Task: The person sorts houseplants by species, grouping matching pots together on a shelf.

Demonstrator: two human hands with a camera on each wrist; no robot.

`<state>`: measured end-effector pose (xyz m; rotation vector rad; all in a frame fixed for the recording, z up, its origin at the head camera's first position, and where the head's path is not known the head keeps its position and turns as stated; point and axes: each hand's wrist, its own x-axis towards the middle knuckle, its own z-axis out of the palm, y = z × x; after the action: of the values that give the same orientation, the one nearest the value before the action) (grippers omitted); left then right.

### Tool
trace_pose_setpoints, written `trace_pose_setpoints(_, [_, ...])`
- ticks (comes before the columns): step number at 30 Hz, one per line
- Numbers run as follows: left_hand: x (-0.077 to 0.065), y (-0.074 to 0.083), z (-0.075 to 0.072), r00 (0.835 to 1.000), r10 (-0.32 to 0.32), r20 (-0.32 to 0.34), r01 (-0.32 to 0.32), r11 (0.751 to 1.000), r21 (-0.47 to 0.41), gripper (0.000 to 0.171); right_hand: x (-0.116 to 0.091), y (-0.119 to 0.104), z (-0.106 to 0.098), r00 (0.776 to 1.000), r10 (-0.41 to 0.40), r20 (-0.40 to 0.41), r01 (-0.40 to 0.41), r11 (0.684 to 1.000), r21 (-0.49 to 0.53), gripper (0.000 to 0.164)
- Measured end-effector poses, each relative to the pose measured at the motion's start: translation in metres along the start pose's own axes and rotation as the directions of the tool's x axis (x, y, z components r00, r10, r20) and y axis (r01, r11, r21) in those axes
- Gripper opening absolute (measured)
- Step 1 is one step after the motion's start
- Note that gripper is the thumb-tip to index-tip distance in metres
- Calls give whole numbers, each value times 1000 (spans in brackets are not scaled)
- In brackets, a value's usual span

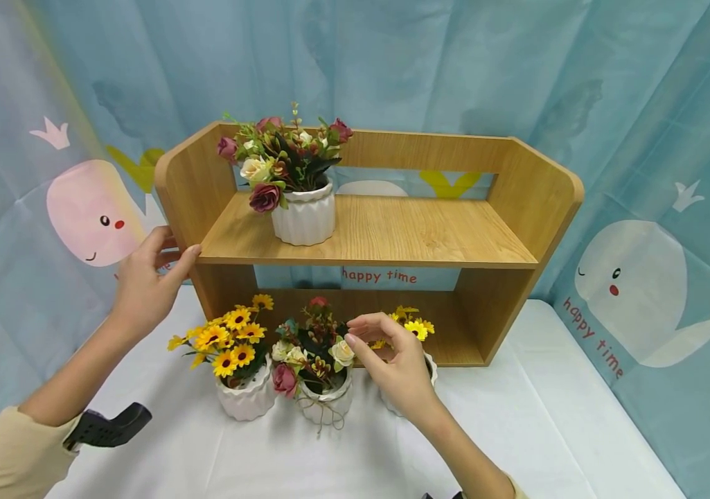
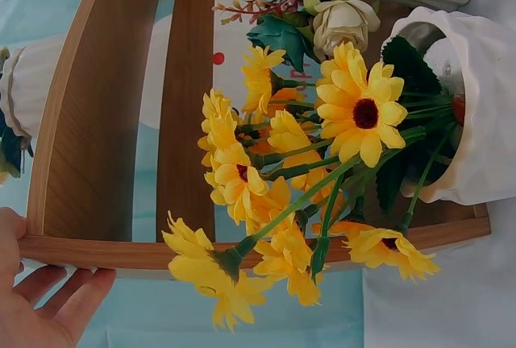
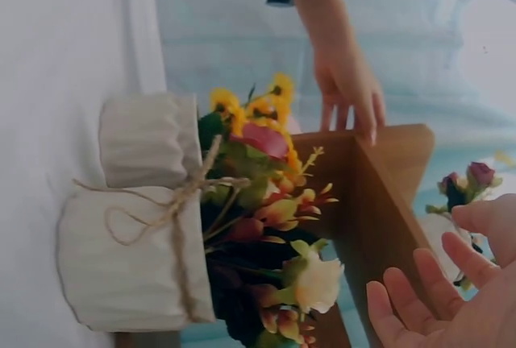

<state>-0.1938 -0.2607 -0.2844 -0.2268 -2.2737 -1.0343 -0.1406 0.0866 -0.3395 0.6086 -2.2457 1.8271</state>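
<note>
- Currently I see the left hand [image 1: 145, 284] gripping the wooden shelf [image 1: 429, 150] at its left side panel [image 1: 192, 180]: thumb by the front edge, fingers along the outer face.
- Right hand [image 1: 401, 364]: holding nothing; fingers loosely bent and spread apart. It hangs just beside the cream rose [image 1: 342, 352] of the middle pot [image 1: 326, 407]; the right wrist view shows a gap between fingertips and petals.
- Middle pot: upright on the tabletop [image 1: 554, 430], before the shelf's lower compartment, twine [image 3: 179, 207] tied in a bow round it.
- Sunflower pot [image 1: 247, 396]: just left of the middle pot, narrow gap between; its blooms fan out across the left panel's front edge, below the left hand.
- Yellow-flower pot [image 1: 432, 371]: right of the middle pot, partly hidden from me by the right hand.
- Upper board [image 1: 429, 225]: one flower pot [image 1: 305, 220] stands toward the left end, near the front edge; from there, bare wood runs to the right side panel [image 1: 535, 197].
- Clearance: tabletop stretches rightward past the shelf to the blue curtain [image 1: 392, 69].
</note>
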Motion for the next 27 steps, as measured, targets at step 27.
trace_pose_setpoints(27, [3, -1, -6, 998, -38, 43, 40, 998, -44, 45, -27, 25, 16, 993, 109, 42, -109, 994, 2, 16])
